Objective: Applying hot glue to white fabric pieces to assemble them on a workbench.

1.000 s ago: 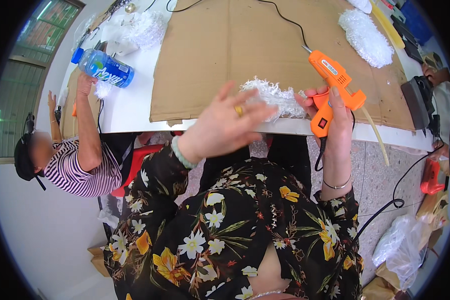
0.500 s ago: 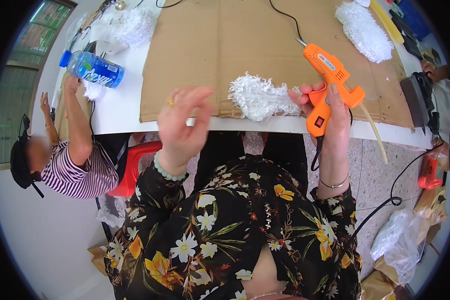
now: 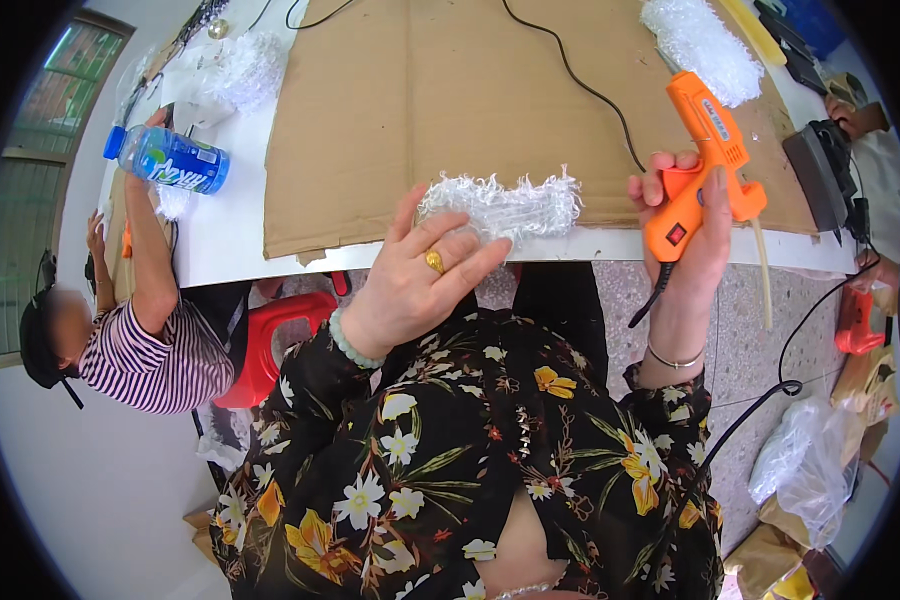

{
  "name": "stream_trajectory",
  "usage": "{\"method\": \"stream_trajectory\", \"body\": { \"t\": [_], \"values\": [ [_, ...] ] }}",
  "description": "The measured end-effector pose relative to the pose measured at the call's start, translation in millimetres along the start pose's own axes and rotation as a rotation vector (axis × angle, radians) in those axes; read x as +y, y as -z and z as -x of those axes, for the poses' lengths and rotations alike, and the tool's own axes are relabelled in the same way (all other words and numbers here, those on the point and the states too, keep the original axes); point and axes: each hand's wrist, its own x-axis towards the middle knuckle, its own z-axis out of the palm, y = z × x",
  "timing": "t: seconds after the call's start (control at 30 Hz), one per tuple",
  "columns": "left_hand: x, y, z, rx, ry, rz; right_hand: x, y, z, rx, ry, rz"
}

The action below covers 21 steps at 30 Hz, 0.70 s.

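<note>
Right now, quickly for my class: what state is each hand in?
Left hand: fingers partly spread, at the white fluffy piece; whether it grips cannot be told.
Right hand: closed, holding the orange glue gun.

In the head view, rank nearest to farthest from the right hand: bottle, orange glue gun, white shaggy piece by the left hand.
1. Orange glue gun, held in the right hand.
2. White shaggy piece, leftward, by the left hand.
3. Bottle, farthest left.
</note>
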Motion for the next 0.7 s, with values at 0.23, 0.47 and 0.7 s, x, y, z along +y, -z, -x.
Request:
{"method": "stream_trajectory", "body": {
  "t": [0.23,0.47,0.7],
  "values": [
    [-6,26,-22,0.106,0.041,0.051,-4,11,1,0.060,0.051,0.201],
    [-12,21,-15,-0.164,0.065,0.144,-1,8,-2,0.081,0.043,0.204],
    [-49,29,-34,0.152,0.290,0.257,-3,4,-1,0.069,0.043,0.194]
  ]
}}
